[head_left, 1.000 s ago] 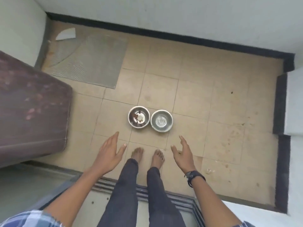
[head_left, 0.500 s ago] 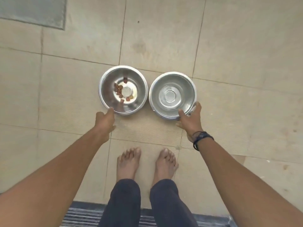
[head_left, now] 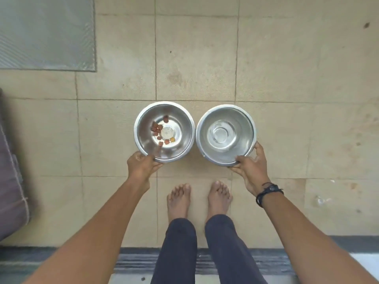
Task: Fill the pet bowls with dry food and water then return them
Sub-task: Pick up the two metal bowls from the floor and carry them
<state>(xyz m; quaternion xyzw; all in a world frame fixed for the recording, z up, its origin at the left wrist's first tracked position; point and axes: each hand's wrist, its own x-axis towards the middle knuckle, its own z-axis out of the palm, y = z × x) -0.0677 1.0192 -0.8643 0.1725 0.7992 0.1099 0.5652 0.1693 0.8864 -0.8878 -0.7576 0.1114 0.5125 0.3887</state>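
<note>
Nearest edge: a dark ribbed threshold strip [head_left: 246, 261] runs left to right, with dark trouser legs [head_left: 178, 249] and two bare feet [head_left: 179, 199] standing on the matte beige floor tiles [head_left: 272, 58], toes pointing far. Both bare forearms reach far from the near corners. The left hand [head_left: 139, 165] grips the near-left rim of the food bowl [head_left: 147, 124], thumb over the lip and fingers curled underneath, closed on the rim. The right hand [head_left: 251, 167], with a black band [head_left: 267, 192] at the wrist, grips the near-right rim of the water bowl [head_left: 242, 124], thumb on the near edge and fingers [head_left: 258, 147] wrapped round the outer wall. Both bowls are round polished steel, mouths facing up, no long axis, side by side and almost touching just beyond the toes; whether they have left the floor cannot be told. The food bowl holds a few brown kibble pieces [head_left: 156, 129] and one orange piece left of its raised centre; whether the water bowl holds any water cannot be told. At left, a dull purple cushion edge [head_left: 10, 181]. Far left, a grey ribbed mat [head_left: 47, 31]. Compared with half a second ago, the hands have gone from just touching the rims to closed grips.
</note>
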